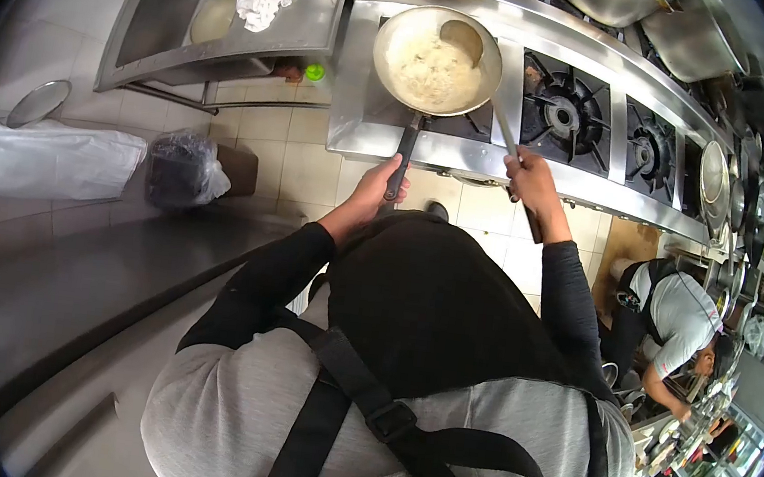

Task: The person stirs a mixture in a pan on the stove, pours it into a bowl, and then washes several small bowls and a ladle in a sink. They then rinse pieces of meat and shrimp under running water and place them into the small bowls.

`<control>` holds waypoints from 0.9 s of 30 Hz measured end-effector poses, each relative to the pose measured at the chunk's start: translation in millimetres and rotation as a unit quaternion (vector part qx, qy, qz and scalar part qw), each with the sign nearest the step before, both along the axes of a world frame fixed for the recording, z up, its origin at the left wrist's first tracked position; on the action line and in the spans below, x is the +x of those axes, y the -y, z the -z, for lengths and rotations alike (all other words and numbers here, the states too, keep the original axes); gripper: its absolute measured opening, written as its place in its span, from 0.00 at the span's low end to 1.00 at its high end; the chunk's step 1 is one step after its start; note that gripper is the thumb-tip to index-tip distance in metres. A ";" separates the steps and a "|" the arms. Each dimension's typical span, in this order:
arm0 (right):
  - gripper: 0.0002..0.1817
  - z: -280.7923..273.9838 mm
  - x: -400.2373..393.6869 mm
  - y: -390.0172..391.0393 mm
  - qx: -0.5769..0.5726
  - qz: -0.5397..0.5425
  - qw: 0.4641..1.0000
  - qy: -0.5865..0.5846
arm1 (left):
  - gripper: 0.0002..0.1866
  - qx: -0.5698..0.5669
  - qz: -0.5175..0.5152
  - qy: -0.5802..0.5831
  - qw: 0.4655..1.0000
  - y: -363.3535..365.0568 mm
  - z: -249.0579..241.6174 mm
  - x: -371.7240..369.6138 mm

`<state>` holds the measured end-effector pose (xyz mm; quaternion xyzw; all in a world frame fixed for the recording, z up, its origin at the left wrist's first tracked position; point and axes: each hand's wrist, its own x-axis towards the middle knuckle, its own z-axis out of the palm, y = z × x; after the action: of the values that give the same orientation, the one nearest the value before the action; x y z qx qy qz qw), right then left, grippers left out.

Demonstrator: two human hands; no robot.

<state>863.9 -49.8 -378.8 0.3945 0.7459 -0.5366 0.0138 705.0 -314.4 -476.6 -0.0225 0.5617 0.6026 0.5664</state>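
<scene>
A frying pan [384, 55] rests over the left front burner, with a pale, creamy, bubbling food [434, 75] in it. My left hand [373, 189] is wrapped round the pan's black handle. A ladle [462, 42] dips its round bowl into the far right part of the pan, its long metal shaft sloping over the rim toward me. My right hand [531, 185] is closed on that shaft near its dark end. The burner under the pan is mostly hidden.
Black-grated burners [562, 118] lie right of the pan; large pots [697, 39] stand behind. At left is a steel sink [169, 2] with a crumpled white cloth [265, 5] on its ledge. A bin with a black bag [181, 168] stands below. Another person [675, 314] bends at far right.
</scene>
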 end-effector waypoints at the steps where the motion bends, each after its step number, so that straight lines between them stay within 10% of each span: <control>1: 0.16 0.4 2.8 8.8 -0.094 0.009 0.995 0.013 | 0.29 0.001 -0.015 0.001 1.000 3.6 4.5 -0.9; 8: 0.12 -51.2 7.8 45.5 -0.487 0.145 0.858 -0.082 | 0.25 -0.020 -0.078 -0.057 0.995 34.4 23.8 -8.0; 27: 0.18 -54.1 34.6 9.7 -0.211 0.108 0.964 -0.117 | 0.23 -0.201 -0.109 -0.143 0.963 148.4 107.0 -25.6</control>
<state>898.5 -59.5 -324.7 0.3954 0.5652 -0.7223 -0.0488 679.3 -462.8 -583.6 -0.1108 0.7407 0.5324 0.3944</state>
